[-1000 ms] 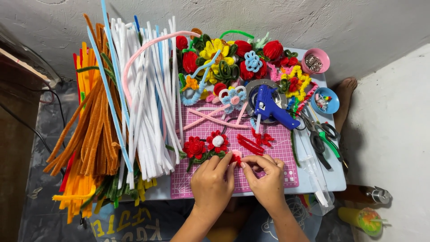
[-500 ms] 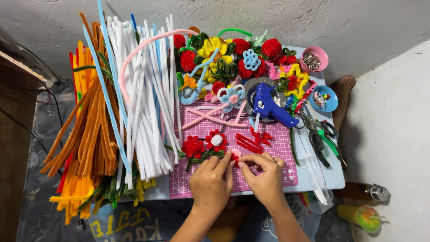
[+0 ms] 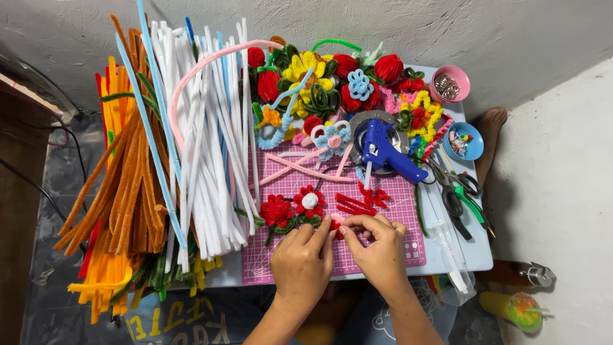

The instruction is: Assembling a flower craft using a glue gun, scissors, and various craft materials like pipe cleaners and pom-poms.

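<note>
Both hands, left hand (image 3: 301, 260) and right hand (image 3: 377, 246), pinch a small red pipe-cleaner piece (image 3: 336, 225) over the pink cutting mat (image 3: 396, 217); loose grip could drop it among red scraps (image 3: 357, 203).

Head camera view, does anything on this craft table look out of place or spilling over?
Yes. The orange pipe cleaners and white pipe cleaners fan out past the table's left edge, some drooping off the front. A clear plastic bag also overhangs the right front corner. Nothing looks damaged.
</note>
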